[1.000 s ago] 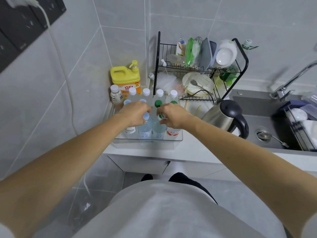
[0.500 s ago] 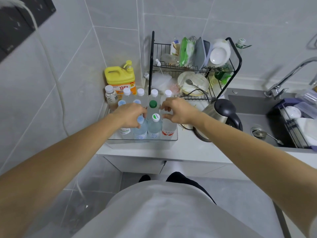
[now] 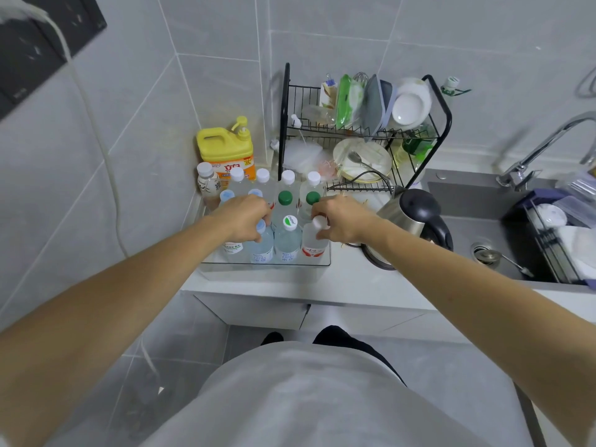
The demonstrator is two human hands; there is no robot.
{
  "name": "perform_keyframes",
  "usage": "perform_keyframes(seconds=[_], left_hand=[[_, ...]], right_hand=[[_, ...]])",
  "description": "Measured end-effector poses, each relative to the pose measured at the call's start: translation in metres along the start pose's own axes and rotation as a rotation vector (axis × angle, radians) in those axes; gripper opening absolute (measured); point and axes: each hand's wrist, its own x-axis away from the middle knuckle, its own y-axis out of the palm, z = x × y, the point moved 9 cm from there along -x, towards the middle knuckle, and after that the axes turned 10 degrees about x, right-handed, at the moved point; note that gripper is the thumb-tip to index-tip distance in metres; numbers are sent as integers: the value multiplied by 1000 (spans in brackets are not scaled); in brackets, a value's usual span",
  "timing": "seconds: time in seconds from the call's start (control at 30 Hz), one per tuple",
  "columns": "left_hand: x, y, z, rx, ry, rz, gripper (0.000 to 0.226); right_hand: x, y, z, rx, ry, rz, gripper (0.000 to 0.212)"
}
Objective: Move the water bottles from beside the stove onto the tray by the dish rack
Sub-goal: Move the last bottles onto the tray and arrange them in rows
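As I look down, here is what I see:
Bottles: the water bottles (image 3: 287, 240) all stand up straight in the clear tray (image 3: 267, 264), caps up, long way running up and down.
Look: see-through plastic with white, green and pale blue caps; some have small labels low down.
Place: the tray sits on the white bench (image 3: 351, 285), just beside the black dish rack (image 3: 361, 130) and a yellow soap jug (image 3: 225, 150).
Left hand (image 3: 246, 217): my fingers curl around the top of a blue-capped bottle (image 3: 262, 241) in the front row.
Right hand (image 3: 342, 221): my fingers pinch the neck of a white-capped bottle (image 3: 312, 241) with a red label.
Nearby: a kettle (image 3: 412, 224) stands right of the tray.
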Motion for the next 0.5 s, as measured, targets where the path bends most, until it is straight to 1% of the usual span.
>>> perform_keyframes(seconds=[0.2,0.3,0.5], left_hand=[[1,-1,8,17,41,-41,38],[0,-9,13,53,65,23,48],[2,-28,10,172,78,128,43]], right_hand=[[-2,0,-4,-3,-23,2,37],[-1,0,-3,-11,-13,1,37],[4,-2,0,-63,-13,18,38]])
